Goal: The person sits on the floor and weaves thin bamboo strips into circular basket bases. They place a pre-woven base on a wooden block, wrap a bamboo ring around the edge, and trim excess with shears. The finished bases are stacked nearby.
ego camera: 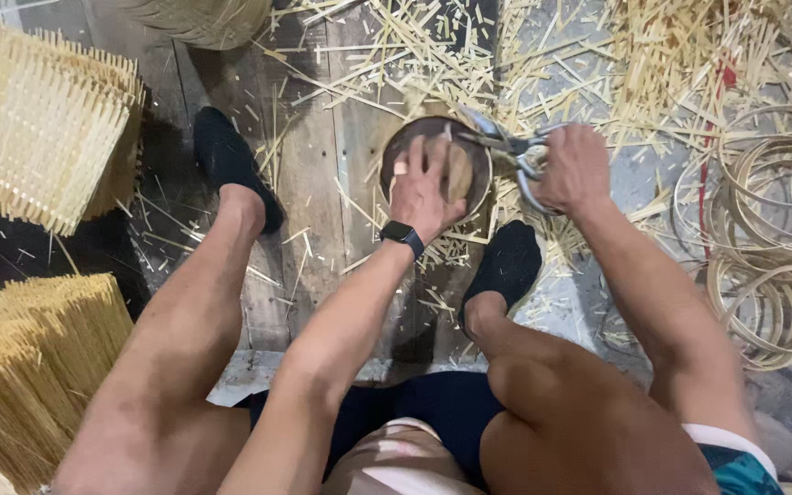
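Here the left hand presses spread fingers on the round dark woven basket, steadying it; the right hand clenches grey metal shears at its rim.

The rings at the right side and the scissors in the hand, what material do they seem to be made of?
The rings look like thin bamboo or a similar plant strip, bent into hoops: pale tan, matte, the same colour as the cut slivers on the floor. The scissors, held in the right hand, seem to be metal: grey blades and handle loops with a dull shine. The exact metal cannot be told.
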